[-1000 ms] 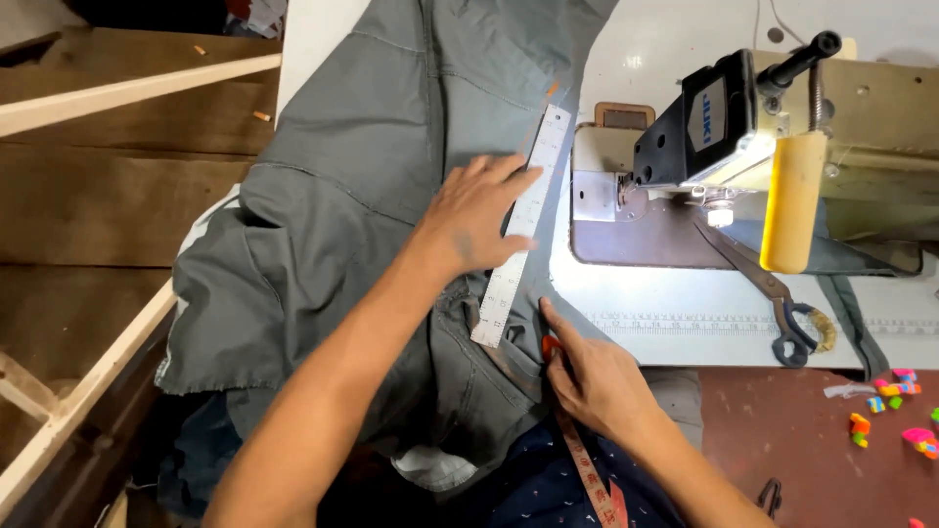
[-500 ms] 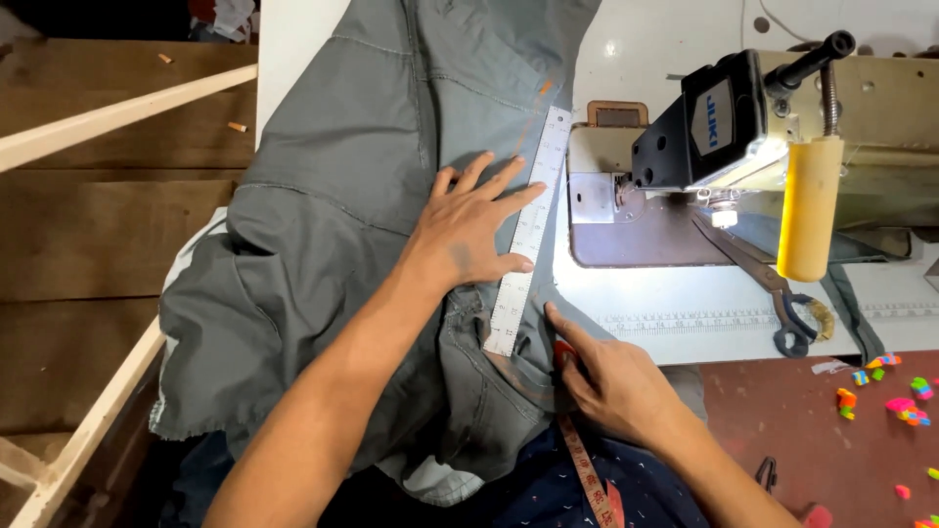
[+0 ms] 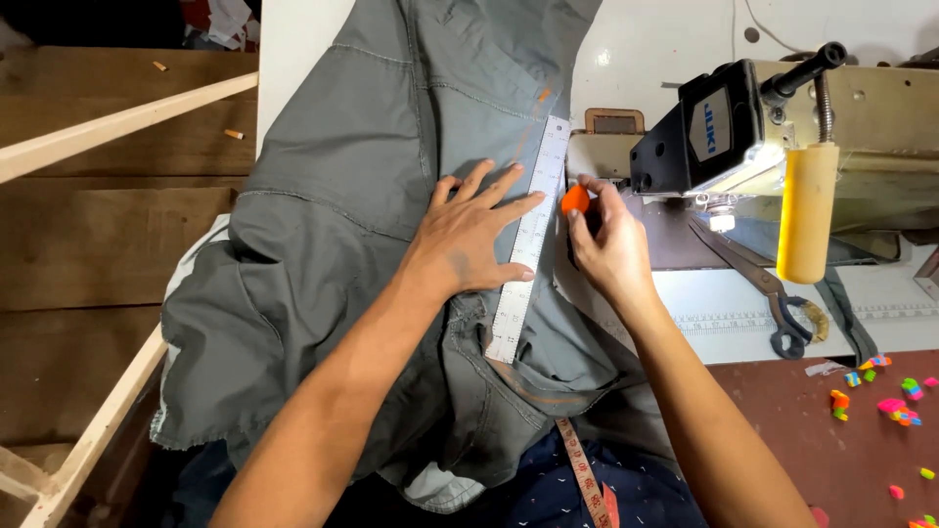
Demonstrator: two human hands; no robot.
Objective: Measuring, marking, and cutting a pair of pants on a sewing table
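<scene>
Marking grey cloth along the ruler, mark not visible yet.
My left hand (image 3: 468,240) lies flat with released fingers, pinning the clear plastic ruler (image 3: 529,240) onto the grey cotton garment (image 3: 342,225); my right hand (image 3: 608,244) fingers pinch orange tailor's chalk (image 3: 575,199) just beside the ruler's edge.
</scene>
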